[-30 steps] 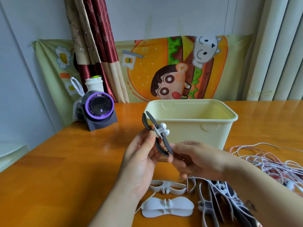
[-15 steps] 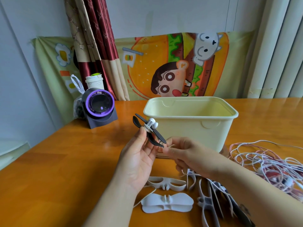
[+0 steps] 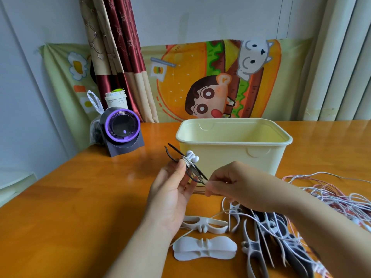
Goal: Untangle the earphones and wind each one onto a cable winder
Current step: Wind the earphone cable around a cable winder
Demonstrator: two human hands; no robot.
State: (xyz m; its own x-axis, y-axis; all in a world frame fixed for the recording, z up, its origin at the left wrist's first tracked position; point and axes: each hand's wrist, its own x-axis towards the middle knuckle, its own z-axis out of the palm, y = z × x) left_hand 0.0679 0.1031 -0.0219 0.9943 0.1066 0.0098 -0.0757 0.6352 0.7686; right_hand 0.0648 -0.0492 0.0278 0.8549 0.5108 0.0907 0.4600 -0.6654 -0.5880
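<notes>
centre of frame: left hand (image 3: 170,195) raised over the wooden table (image 3: 80,197), palm toward the camera. thumb pressed flat on the waist of the black winder (image 3: 195,171), other fingers curled up behind it, a firm grip. winder tilted, one tip toward upper left, the other toward lower right, in front of the near wall of the cream bin (image 3: 261,155).

white earphone (image 3: 192,156) coiled tight round the winder's waist, directly under the left thumb tip. both buds out past the coil on its upper right side, clear of every finger.

right hand (image 3: 236,183) just right of centre, knuckles up, fingers curled in, thumb and forefinger closed to a pinch right at the winder's lower tip. loose run of the same white cable out from beneath this hand and down to the table. pinch apparently on that cable; exact contact hidden by the fingers.

lower centre, flat on the table: open-frame white winder (image 3: 202,227), solid white winder (image 3: 204,250) below it. lower right: heap of winders (image 3: 255,247), white and dark, cable lying across. right edge: tangle of earphones (image 3: 329,194), white and pink.

left of centre, further back: purple-ringed device (image 3: 122,131), paper cup (image 3: 116,99) behind it, clear bag (image 3: 95,127) beside it. cartoon cloth (image 3: 200,77) along the wall.
</notes>
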